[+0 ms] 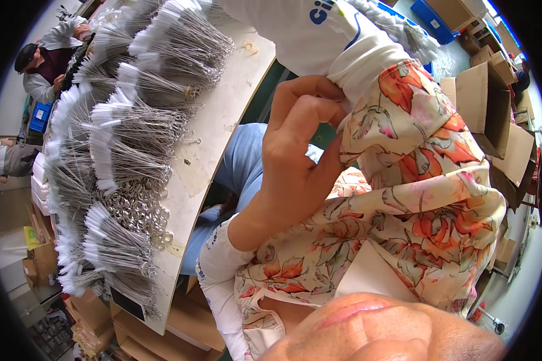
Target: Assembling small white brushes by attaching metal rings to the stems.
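My left hand (295, 150) reaches up from the lower left, its thumb and fingers bent inward in a pinch. Its fingertips are at the edge of the floral sleeve (403, 114) on my right arm, where the floral cloth meets the white sleeve (343, 42) beneath. Part of the fingertips is hidden by the cloth folds. My right arm stretches toward the top edge of the picture, and its hand is outside the view. Left of my hands, bundles of thin wire brushes (135, 141) with white bristles and looped metal ends cover much of the table.
The pale table (208, 147) has its bare edge beside my legs. Looped metal ends (141, 207) pile up among the brushes. Cardboard boxes (485, 102) stand to the right, with another box (138, 337) under the table. A person in a dark cap (45, 69) sits across the table.
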Demonstrator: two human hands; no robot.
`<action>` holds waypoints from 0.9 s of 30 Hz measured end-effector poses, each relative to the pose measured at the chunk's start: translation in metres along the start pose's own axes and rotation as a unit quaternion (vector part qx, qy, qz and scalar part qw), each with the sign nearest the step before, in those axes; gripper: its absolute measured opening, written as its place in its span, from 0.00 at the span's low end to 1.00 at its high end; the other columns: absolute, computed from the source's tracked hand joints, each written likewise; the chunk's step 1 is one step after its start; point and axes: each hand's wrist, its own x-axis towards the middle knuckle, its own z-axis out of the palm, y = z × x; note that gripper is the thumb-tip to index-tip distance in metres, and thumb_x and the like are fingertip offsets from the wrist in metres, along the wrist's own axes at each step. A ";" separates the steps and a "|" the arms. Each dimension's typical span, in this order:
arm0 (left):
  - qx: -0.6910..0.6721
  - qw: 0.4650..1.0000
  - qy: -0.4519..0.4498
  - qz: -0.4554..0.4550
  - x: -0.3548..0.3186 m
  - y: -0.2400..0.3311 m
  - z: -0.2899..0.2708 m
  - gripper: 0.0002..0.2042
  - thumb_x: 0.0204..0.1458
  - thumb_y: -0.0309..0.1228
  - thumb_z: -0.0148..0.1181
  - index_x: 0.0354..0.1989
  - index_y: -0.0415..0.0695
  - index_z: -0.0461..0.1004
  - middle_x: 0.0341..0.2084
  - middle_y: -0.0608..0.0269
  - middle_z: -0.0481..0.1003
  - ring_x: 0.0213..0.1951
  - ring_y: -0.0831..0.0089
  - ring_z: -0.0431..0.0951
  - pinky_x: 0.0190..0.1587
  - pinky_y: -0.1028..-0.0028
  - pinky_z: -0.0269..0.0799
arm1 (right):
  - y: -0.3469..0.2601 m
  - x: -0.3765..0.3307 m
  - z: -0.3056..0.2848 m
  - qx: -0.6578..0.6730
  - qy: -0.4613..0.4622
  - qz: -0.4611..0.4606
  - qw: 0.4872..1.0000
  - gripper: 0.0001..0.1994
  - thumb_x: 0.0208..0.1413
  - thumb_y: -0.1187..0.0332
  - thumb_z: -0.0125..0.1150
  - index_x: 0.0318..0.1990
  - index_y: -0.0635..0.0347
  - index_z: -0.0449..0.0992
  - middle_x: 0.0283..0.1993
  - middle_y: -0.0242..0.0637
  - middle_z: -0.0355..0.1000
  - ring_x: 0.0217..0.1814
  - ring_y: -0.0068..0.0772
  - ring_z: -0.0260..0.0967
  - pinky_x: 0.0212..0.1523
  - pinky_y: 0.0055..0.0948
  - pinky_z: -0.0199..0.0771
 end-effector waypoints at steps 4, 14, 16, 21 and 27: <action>-0.187 0.982 -0.011 -0.035 -0.011 0.010 -0.001 0.11 0.41 0.16 0.59 0.35 0.37 0.70 0.40 0.50 0.69 0.39 0.60 0.72 0.40 0.71 0.68 | -0.006 0.011 0.007 -0.003 0.012 -0.007 1.000 0.10 0.49 0.68 0.57 0.39 0.54 0.80 0.34 0.38 0.76 0.33 0.32 0.75 0.31 0.32 0.76; -0.404 0.857 -0.098 -0.306 -0.021 0.025 0.006 0.22 0.49 0.20 0.60 0.52 0.35 0.62 0.45 0.57 0.72 0.44 0.74 0.74 0.47 0.76 0.69 | -0.002 0.022 0.011 -0.108 0.027 -0.072 0.991 0.09 0.45 0.68 0.59 0.35 0.53 0.81 0.37 0.41 0.76 0.32 0.37 0.75 0.31 0.36 0.76; -0.296 0.918 -0.165 -0.207 -0.015 0.031 0.002 0.27 0.47 0.23 0.63 0.56 0.34 0.60 0.48 0.55 0.71 0.47 0.74 0.73 0.50 0.75 0.68 | 0.002 0.017 0.004 -0.142 0.021 -0.085 0.986 0.09 0.44 0.68 0.59 0.35 0.53 0.81 0.36 0.41 0.76 0.32 0.37 0.75 0.31 0.36 0.76; -0.360 0.889 -0.169 -0.228 -0.011 0.026 -0.011 0.25 0.49 0.25 0.62 0.56 0.32 0.62 0.46 0.55 0.72 0.48 0.73 0.72 0.51 0.75 0.67 | -0.011 -0.007 -0.010 -0.221 0.006 -0.128 0.967 0.09 0.43 0.67 0.60 0.34 0.54 0.81 0.35 0.41 0.76 0.32 0.37 0.75 0.30 0.37 0.75; -0.305 0.890 -0.281 -0.188 0.005 0.014 -0.021 0.15 0.51 0.24 0.59 0.47 0.32 0.69 0.32 0.65 0.75 0.34 0.83 0.71 0.36 0.82 0.68 | -0.017 -0.016 -0.024 -0.311 -0.013 -0.181 0.933 0.09 0.42 0.67 0.61 0.33 0.54 0.81 0.33 0.42 0.76 0.32 0.36 0.74 0.29 0.38 0.75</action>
